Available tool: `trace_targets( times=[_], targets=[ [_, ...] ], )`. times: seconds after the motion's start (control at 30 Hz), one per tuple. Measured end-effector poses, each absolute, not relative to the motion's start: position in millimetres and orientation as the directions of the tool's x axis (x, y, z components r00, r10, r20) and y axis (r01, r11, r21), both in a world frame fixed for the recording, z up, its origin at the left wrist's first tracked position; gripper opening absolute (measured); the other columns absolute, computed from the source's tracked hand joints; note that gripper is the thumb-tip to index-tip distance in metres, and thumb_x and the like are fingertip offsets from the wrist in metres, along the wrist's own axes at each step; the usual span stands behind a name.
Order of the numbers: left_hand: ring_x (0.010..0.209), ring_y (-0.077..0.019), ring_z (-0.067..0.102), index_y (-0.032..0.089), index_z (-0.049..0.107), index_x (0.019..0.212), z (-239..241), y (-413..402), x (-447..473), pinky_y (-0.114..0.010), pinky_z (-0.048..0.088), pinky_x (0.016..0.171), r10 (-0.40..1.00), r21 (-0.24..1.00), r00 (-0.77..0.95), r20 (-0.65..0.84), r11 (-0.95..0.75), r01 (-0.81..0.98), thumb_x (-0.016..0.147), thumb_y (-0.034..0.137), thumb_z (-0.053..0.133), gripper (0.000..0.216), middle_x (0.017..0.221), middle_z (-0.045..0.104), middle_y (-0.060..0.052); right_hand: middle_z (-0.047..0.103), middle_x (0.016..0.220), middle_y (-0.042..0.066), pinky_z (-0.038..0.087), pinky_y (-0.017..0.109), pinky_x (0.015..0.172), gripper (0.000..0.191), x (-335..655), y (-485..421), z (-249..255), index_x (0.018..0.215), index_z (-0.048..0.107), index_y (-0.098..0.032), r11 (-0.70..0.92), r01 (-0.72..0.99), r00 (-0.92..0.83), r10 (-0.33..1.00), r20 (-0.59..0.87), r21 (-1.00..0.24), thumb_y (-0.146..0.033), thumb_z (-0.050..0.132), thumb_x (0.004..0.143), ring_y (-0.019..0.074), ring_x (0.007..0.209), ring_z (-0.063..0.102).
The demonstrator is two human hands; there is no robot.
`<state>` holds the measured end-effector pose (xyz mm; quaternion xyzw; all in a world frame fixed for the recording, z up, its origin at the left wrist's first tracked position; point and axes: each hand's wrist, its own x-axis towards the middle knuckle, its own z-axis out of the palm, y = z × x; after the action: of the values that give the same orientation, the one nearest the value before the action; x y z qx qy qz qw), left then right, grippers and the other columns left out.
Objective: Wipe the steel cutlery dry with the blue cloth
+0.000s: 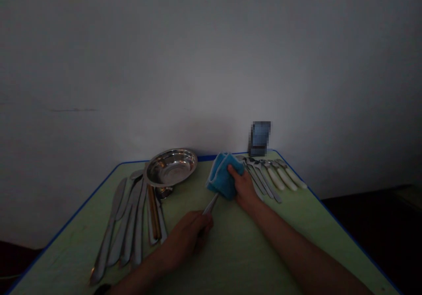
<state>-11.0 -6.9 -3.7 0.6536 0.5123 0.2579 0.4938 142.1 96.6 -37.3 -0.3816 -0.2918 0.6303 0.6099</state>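
My left hand (pixel 193 231) is closed around the handle of a metal utensil (pixel 210 204) above the middle of the table. The utensil's far end disappears into a folded blue cloth (pixel 221 178), so I cannot tell its kind. Wrapped round that cloth is my right hand (pixel 243 183), its thumb pressed on top. Just right of the cloth lie several metal spoons (pixel 265 183) and several white-handled utensils (pixel 276 178). Left of my left hand, a pair of wooden chopsticks (pixel 153 213) rests among metal cutlery.
A shiny metal bowl (pixel 173 167) stands at the back left, near the wall. Several knives and other long utensils (pixel 108 233) lie along the left side. A blurred dark upright device (pixel 260 139) leans at the back right. Blue edging borders the green table (pixel 231 251).
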Motion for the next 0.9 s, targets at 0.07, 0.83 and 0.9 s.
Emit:
trace_targets(
  times=[0.07,0.83,0.9],
  targets=[
    [0.048,-0.0115,0.035,0.020,0.039,0.055,-5,-7,-9,-0.023,0.030,0.049,0.920,0.932,0.342,-0.190,0.059,0.358,0.089,0.040,0.028,0.040,0.050,0.037,0.005,0.070,0.087,0.001,0.050,0.035,0.076,0.035,144,99,-39,0.093,0.062,-0.022,-0.069,-0.550,0.079,0.988,-0.134,-0.832,-0.042,0.067,0.065,0.0194,0.081,0.064],
    [0.052,-0.0134,0.044,0.020,0.047,0.064,2,-8,-2,-0.024,0.037,0.054,0.939,0.855,0.313,-0.145,-0.040,0.517,0.086,0.045,0.028,0.039,0.054,0.045,0.003,0.070,0.082,0.004,0.049,0.035,0.078,0.034,131,74,-26,0.086,0.062,-0.017,-0.223,-0.613,-0.129,0.975,-0.183,-0.758,-0.042,0.068,0.064,0.0198,0.083,0.064],
    [0.054,-0.0135,0.044,0.020,0.048,0.062,4,-7,-1,-0.024,0.037,0.055,0.946,0.847,0.300,-0.122,-0.058,0.529,0.085,0.045,0.032,0.037,0.057,0.047,0.002,0.070,0.080,0.004,0.048,0.035,0.079,0.034,127,69,-25,0.085,0.063,-0.017,-0.246,-0.613,-0.169,0.969,-0.179,-0.751,-0.042,0.068,0.064,0.0200,0.081,0.065]
  ],
)
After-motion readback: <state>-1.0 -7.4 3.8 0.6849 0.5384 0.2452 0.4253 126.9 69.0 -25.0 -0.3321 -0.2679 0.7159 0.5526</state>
